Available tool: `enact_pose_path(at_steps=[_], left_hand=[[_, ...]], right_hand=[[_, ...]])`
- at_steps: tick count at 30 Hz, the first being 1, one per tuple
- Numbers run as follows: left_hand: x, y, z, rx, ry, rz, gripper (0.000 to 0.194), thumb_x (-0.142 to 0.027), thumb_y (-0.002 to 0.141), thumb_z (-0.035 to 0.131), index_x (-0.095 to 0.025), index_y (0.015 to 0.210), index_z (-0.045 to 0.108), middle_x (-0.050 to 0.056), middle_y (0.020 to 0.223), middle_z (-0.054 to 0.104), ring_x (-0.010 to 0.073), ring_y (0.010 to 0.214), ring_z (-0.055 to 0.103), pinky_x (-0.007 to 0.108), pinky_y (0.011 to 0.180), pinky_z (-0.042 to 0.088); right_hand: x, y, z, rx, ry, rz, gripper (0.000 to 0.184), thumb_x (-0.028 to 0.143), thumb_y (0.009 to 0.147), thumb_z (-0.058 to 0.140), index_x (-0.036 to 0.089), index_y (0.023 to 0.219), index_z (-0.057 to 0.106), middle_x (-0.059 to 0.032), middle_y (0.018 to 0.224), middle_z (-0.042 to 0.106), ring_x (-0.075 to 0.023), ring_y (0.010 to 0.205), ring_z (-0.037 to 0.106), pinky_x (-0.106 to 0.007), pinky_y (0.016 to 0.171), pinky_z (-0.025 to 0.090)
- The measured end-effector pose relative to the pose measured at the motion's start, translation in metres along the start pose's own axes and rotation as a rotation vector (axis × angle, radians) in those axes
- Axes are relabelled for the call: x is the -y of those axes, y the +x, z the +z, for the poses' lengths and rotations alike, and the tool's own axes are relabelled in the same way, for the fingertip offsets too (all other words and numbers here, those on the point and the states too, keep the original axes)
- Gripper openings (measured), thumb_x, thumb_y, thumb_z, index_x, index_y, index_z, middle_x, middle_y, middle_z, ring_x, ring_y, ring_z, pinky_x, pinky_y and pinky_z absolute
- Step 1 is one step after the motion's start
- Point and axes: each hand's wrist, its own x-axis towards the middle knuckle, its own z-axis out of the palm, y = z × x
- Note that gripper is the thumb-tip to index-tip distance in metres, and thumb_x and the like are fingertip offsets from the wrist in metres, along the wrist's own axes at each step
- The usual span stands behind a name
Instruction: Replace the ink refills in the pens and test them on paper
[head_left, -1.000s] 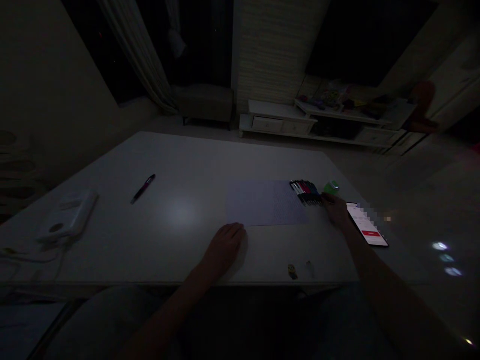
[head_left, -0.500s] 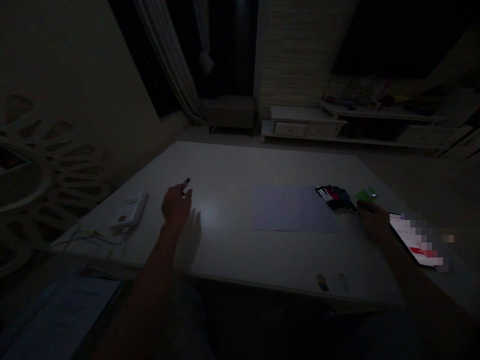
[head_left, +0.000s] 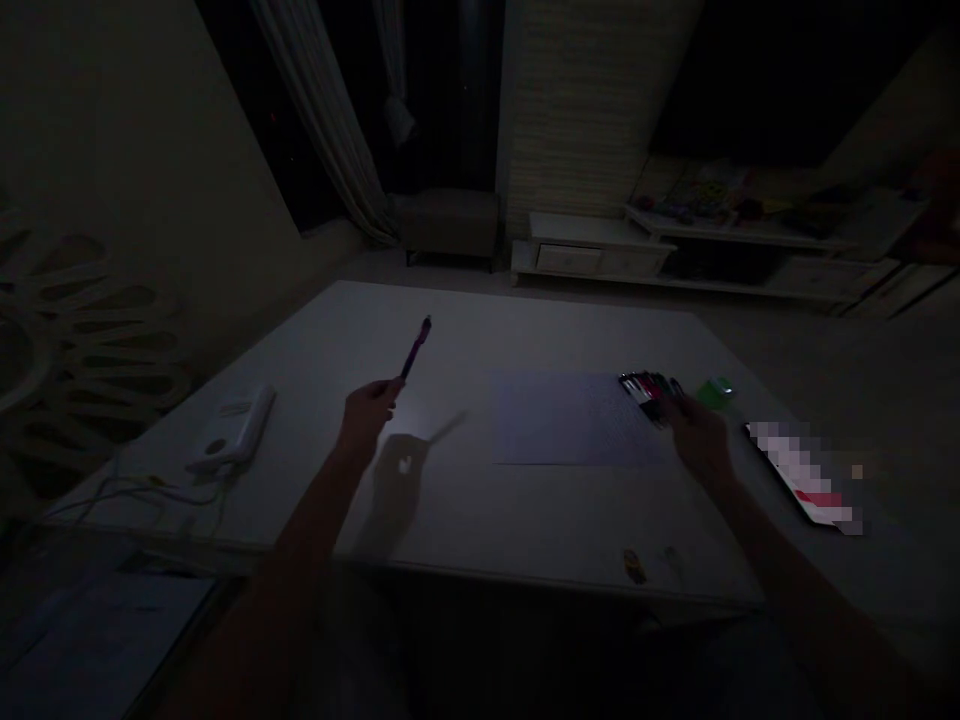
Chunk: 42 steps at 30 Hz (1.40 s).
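The room is dim. My left hand (head_left: pixel 366 412) is raised above the white table (head_left: pixel 465 500) and pinches a dark pen with a pink band (head_left: pixel 415 348), which points up and away. Its shadow falls on the table below. My right hand (head_left: pixel 697 435) rests by the right edge of a sheet of paper (head_left: pixel 570 420), its fingers curled against a row of several pens (head_left: pixel 649 388). Whether it grips one I cannot make out. A small green object (head_left: pixel 714 390) lies just beyond that hand.
A lit phone (head_left: pixel 806 472) lies at the table's right edge. A white device with cables (head_left: pixel 236 430) sits at the left. Two small items (head_left: pixel 634 566) lie near the front edge. A low white cabinet (head_left: pixel 600 255) and a stool (head_left: pixel 450 220) stand behind.
My left hand left the paper's front corner, reached left to the lone pen, and has now lifted it off the table. My right hand stayed by the row of pens.
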Motion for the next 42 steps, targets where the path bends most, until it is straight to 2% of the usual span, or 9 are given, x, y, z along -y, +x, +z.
enact_pose_path(at_steps=[4,9,12,15,19,24,30,39,42], left_hand=[[-0.011,-0.007,0.047,0.248,-0.119,-0.136,0.038,-0.047,0.082,0.051,-0.011,0.084,0.062,0.006,0.075,0.058,0.0133,0.067,0.056,0.029,0.061,0.048],[-0.018,-0.035,0.088,0.594,-0.31,-0.364,0.04,-0.049,0.079,0.052,-0.011,0.083,0.061,0.002,0.067,0.052,0.0088,0.059,0.05,0.022,0.056,0.042],[-0.018,-0.038,0.082,0.441,0.035,-0.078,0.036,-0.045,0.081,0.052,-0.014,0.096,0.06,0.005,0.079,0.059,0.0132,0.065,0.054,0.027,0.061,0.045],[-0.025,-0.031,0.068,0.177,0.445,0.458,0.039,-0.034,0.083,0.055,-0.022,0.119,0.049,0.01,0.114,0.056,0.0218,0.101,0.053,0.041,0.088,0.041],[-0.032,-0.024,0.06,0.217,0.83,0.919,0.035,-0.025,0.085,0.053,-0.027,0.119,0.048,0.007,0.125,0.052,0.025,0.122,0.039,0.056,0.105,0.013],[-0.018,-0.025,0.063,0.291,0.925,0.925,0.015,-0.024,0.09,0.043,-0.019,0.095,0.057,0.001,0.078,0.063,0.0143,0.078,0.058,0.039,0.091,0.035],[-0.009,-0.031,0.067,0.3,0.97,0.976,0.016,-0.021,0.09,0.044,-0.017,0.101,0.054,0.003,0.082,0.063,0.0144,0.069,0.055,0.029,0.063,0.036],[-0.008,-0.03,0.068,0.331,0.928,0.835,0.018,-0.026,0.091,0.041,-0.017,0.089,0.057,0.002,0.072,0.06,0.0134,0.065,0.054,0.026,0.061,0.038],[-0.01,-0.028,0.066,0.365,0.968,0.827,0.02,-0.026,0.092,0.038,-0.018,0.09,0.057,0.003,0.073,0.06,0.0138,0.065,0.054,0.027,0.062,0.038]], right_hand=[[0.075,-0.061,0.03,0.452,0.39,-0.044,0.043,0.047,0.084,0.037,0.016,0.096,0.064,-0.0112,0.095,0.064,-0.0179,0.078,0.059,-0.028,0.062,0.047],[0.112,-0.104,0.042,0.644,0.532,-0.018,0.031,0.04,0.085,0.045,0.018,0.094,0.064,-0.0064,0.094,0.065,-0.0166,0.086,0.059,-0.028,0.074,0.047],[0.106,-0.103,0.035,0.639,0.479,0.028,0.031,0.039,0.086,0.043,0.016,0.081,0.062,-0.0055,0.08,0.066,-0.0151,0.074,0.059,-0.027,0.071,0.045],[0.096,-0.099,0.028,0.719,0.402,0.056,0.03,0.04,0.086,0.044,0.016,0.078,0.058,-0.0031,0.065,0.064,-0.0137,0.061,0.058,-0.026,0.061,0.044],[0.095,-0.098,0.025,0.817,0.305,-0.083,0.023,0.039,0.079,0.055,0.017,0.077,0.059,-0.0005,0.064,0.061,-0.0123,0.06,0.054,-0.024,0.06,0.041],[0.1,-0.104,0.033,0.746,0.46,0.171,0.035,0.049,0.077,0.053,0.016,0.067,0.057,0.003,0.047,0.049,-0.0089,0.044,0.044,-0.022,0.046,0.032],[0.097,-0.121,0.051,0.751,0.695,0.548,0.052,0.059,0.08,0.04,0.017,0.049,0.044,0.0054,0.036,0.033,-0.0062,0.033,0.029,-0.021,0.037,0.019],[0.089,-0.102,0.04,0.813,0.499,0.082,0.033,0.048,0.077,0.054,0.016,0.071,0.057,0.0021,0.056,0.051,-0.0084,0.049,0.044,-0.02,0.048,0.033],[0.086,-0.094,0.037,0.828,0.397,0.101,0.039,0.05,0.08,0.048,0.015,0.068,0.059,-0.0001,0.053,0.054,-0.0092,0.046,0.047,-0.021,0.046,0.035]])
